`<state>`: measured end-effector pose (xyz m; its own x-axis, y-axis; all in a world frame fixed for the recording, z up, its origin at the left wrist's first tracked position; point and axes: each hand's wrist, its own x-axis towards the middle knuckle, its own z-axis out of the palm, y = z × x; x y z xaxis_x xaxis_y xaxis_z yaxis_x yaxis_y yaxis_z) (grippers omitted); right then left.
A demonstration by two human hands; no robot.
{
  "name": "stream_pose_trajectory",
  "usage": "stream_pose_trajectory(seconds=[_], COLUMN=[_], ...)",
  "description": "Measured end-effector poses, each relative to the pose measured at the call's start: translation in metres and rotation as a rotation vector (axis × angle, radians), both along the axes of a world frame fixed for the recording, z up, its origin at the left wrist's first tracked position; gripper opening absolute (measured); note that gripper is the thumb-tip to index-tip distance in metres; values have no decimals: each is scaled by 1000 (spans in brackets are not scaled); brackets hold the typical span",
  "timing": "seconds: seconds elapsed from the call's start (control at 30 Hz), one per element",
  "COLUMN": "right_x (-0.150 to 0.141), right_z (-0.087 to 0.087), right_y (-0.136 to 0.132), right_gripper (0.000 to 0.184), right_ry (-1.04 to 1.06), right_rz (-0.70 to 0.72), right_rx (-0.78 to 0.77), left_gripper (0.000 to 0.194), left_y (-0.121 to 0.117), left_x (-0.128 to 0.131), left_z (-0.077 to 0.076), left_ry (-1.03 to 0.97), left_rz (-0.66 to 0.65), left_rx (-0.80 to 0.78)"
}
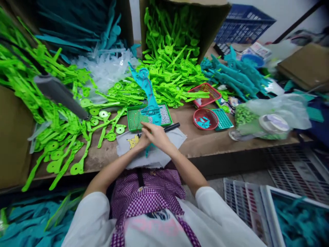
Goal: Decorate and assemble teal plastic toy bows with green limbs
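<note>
My left hand (144, 140) and my right hand (158, 136) meet over the grey cloth. Both are closed around the lower part of a long teal plastic piece (150, 94), the right hand lying partly across the left. The piece slants up and away from me; its narrow lower end shows under my hands. Some fingertips are hidden. Beneath the piece is a green tray (130, 127) with a pegged grid on the left and small metallic bits on the right. The grey cloth (156, 156) bears a yellow cartoon print. A black pen-like tool (172, 127) lies beside my right hand.
Lime-green plastic parts (167, 75) are heaped behind the tray and leftward. A grey tool (60, 92) hangs at left. To the right are a red round basket (205, 119), a teal grid tray (222, 119), a clear jar (272, 125) and teal parts (236, 73).
</note>
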<state>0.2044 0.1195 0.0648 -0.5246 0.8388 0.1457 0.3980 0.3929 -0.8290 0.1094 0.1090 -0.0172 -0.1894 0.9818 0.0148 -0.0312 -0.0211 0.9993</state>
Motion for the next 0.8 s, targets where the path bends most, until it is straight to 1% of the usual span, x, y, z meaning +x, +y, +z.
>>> stream_pose_trajectory(seconds=[0.07,0.13,0.17,0.23,0.27,0.3,0.37,0.47,0.53,0.6,0.67,0.73,0.8], right_x=[39,84,107,151,170,187,212,231,235,234,229,223,219], right_z=[-5,-13,-18,-27,-30,-32,-30,-15,-3,6,10,14,18], right_y=[-5,-5,-1,11,20,30,51,87,116,147,178,207,229], right_gripper=[27,25,25,28,29,27,28,32,34,36,35,35,41], right_ry=[-5,18,25,7,-35,-108,-201,-300,-466,-682,-811,-827,-804], right_rz=[-44,-132,-221,-459,-581,-675,-761,-755,-748,-706,-625,-553,-521], right_rx=[84,112,106,42,18,21,60,164,205,180,123,86,82], left_gripper=[41,46,48,52,53,55,57,63,67,67,66,65,65], left_y=[0,0,0,-2,-3,-3,-3,2,5,6,6,5,4], left_x=[-3,-6,-6,-7,-7,-7,-8,-11,-12,-13,-13,-13,-14], left_z=[1,3,5,9,11,12,15,15,13,11,10,9,8], left_ry=[13,-19,-50,-124,-162,-196,-260,-297,-281,-270,-276,-278,-261], left_rz=[-76,-178,-227,-298,-313,-319,-322,-306,-287,-279,-283,-287,-289], left_rx=[-30,-94,-135,-203,-221,-229,-241,-266,-279,-291,-304,-317,-324])
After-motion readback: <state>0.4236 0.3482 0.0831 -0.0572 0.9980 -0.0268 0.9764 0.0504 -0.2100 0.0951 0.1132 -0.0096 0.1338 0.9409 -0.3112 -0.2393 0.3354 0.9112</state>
